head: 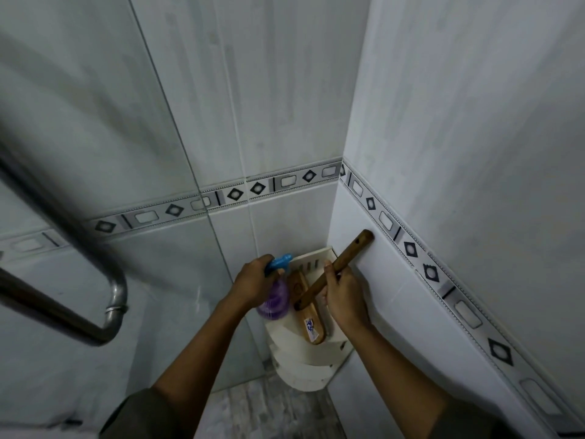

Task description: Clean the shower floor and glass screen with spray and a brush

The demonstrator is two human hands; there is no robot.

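Observation:
My left hand grips the blue trigger head of a purple spray bottle, which is at the white corner shelf. My right hand grips the long wooden handle of a brush; the handle points up and right toward the wall. The brush's wooden head lies on the top tier of the shelf, beside the bottle. The glass screen fills the left of the view, its edge running down toward the shelf. A strip of grey shower floor shows below, between my forearms.
A steel bar handle on the glass curves out at the lower left. White tiled walls with a patterned border band meet in the corner behind the shelf. The shelf has lower tiers beneath the top one.

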